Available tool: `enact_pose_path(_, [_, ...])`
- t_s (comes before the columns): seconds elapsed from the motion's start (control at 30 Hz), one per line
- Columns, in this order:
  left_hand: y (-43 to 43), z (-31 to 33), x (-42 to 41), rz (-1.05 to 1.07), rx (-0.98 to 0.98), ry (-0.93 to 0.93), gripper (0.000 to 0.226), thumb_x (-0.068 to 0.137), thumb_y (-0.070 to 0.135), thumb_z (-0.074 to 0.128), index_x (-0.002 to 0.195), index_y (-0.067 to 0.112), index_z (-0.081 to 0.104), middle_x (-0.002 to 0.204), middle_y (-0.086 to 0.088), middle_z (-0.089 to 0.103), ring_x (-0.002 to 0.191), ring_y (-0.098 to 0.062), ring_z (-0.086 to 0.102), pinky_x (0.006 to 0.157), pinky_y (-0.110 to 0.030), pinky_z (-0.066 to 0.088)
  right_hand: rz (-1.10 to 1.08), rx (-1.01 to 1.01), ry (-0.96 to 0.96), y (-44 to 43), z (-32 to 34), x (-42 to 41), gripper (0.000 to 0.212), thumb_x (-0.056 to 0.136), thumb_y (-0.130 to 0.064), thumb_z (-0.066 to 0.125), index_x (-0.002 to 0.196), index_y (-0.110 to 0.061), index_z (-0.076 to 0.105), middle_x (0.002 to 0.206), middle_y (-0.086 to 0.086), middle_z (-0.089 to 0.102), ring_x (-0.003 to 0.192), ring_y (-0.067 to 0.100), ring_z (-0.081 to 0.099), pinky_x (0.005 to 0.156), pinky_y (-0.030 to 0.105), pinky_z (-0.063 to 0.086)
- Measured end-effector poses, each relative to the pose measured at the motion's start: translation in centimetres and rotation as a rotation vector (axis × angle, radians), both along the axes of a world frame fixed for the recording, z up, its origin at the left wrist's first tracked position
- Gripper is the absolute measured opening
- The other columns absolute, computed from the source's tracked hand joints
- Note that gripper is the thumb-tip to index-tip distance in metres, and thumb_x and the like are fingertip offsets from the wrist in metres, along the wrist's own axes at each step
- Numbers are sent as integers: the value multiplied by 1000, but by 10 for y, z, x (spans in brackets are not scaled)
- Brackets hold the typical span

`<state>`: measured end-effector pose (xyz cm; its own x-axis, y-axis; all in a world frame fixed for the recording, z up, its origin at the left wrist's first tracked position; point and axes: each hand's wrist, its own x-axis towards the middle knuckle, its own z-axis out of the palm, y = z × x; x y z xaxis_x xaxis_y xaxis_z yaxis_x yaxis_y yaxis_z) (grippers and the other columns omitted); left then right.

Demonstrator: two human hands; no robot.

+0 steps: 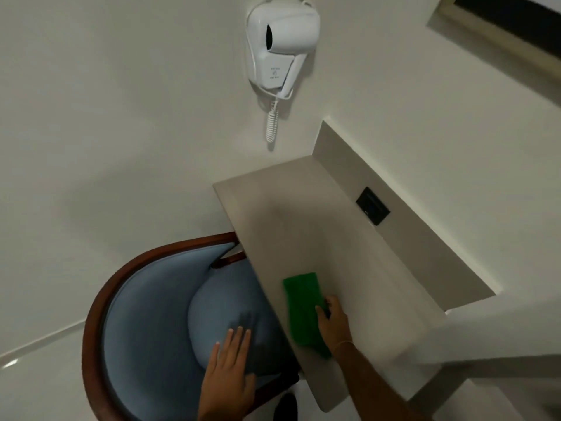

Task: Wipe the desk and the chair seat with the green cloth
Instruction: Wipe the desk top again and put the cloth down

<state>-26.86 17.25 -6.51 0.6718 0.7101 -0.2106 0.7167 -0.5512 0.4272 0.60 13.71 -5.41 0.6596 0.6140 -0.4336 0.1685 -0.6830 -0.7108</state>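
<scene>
A green cloth lies flat on the near part of the beige desk, close to its left edge. My right hand rests on the cloth's right side, fingers curled onto it. A chair with a blue padded seat and a dark wooden frame stands tucked partly under the desk's left edge. My left hand lies flat on the seat with its fingers spread and holds nothing.
A white wall-mounted hair dryer with a coiled cord hangs above the desk's far end. A black socket plate sits in the desk's raised back panel. White floor lies left of the chair. A dark shoe tip shows below.
</scene>
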Motion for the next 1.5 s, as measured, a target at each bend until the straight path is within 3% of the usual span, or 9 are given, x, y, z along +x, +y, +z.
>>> enact_pose_path(0.1, [10, 6, 13, 34, -7, -10, 95, 86, 39, 47, 173, 21, 16, 183, -4, 10, 170, -28, -4, 127, -28, -21, -85, 41, 118, -9, 22, -4, 31, 105, -11, 59, 134, -4, 52, 137, 18, 62, 128, 34, 59, 111, 49, 51])
enact_pose_path(0.17, [14, 5, 26, -26, -49, 34, 95, 92, 45, 40, 171, 30, -11, 181, 3, -17, 164, -21, -26, 122, -28, -34, -190, 101, 208, -18, 31, 1, 37, 104, -7, 60, 139, -2, 49, 142, 21, 59, 130, 37, 58, 113, 54, 49])
enact_pose_path(0.27, [14, 13, 55, -96, 7, 20, 91, 93, 45, 39, 174, 23, 2, 183, -1, -3, 165, -24, -16, 125, -31, -27, -340, 196, 362, -46, 42, 19, 43, 104, -7, 60, 145, -7, 47, 145, 19, 57, 129, 39, 59, 110, 58, 52])
enact_pose_path(0.47, [-28, 27, 124, -207, 17, 43, 88, 95, 53, 18, 171, 24, -16, 181, 2, -20, 165, -20, -25, 123, -31, -32, -627, 291, 577, -143, 41, 63, 41, 103, -1, 57, 143, -9, 56, 137, 21, 67, 121, 44, 65, 104, 67, 53])
enact_pose_path(0.63, [-87, 28, 179, -329, 69, 21, 90, 96, 43, 48, 172, 13, 11, 181, -9, 5, 168, -35, 7, 128, -34, -17, -927, 347, 655, -239, 21, 102, 46, 98, 4, 52, 141, -11, 58, 136, 23, 65, 127, 48, 59, 108, 70, 47])
enact_pose_path(0.77, [-121, 14, 210, -384, 42, 117, 96, 97, 47, 40, 168, 24, -20, 179, -4, -25, 166, -31, -23, 125, -36, -30, -1132, 370, 677, -296, 8, 127, 52, 96, 3, 48, 146, -12, 55, 142, 23, 60, 132, 49, 54, 110, 66, 46])
enact_pose_path(0.87, [-138, 6, 222, -409, 27, 163, 92, 96, 48, 36, 170, 25, -13, 180, -2, -18, 167, -28, -20, 129, -38, -24, -1269, 419, 682, -326, 2, 149, 55, 95, 4, 45, 148, -8, 53, 141, 23, 57, 125, 47, 54, 93, 55, 54])
enact_pose_path(1.07, [-142, 0, 237, -450, 67, 205, 88, 94, 51, 22, 170, 24, -12, 181, -2, -15, 168, -28, -15, 131, -40, -20, -1369, 385, 611, -359, -9, 187, 58, 86, 11, 46, 142, 4, 56, 146, 29, 57, 134, 53, 51, 116, 66, 40])
enact_pose_path(1.5, [-127, 14, 241, -426, 73, 241, 85, 91, 51, 8, 164, 24, -25, 181, -3, -18, 168, -25, -18, 136, -44, -13, -1443, 356, 469, -384, -9, 197, 48, 92, 14, 49, 138, 5, 60, 142, 30, 60, 128, 50, 59, 112, 58, 47])
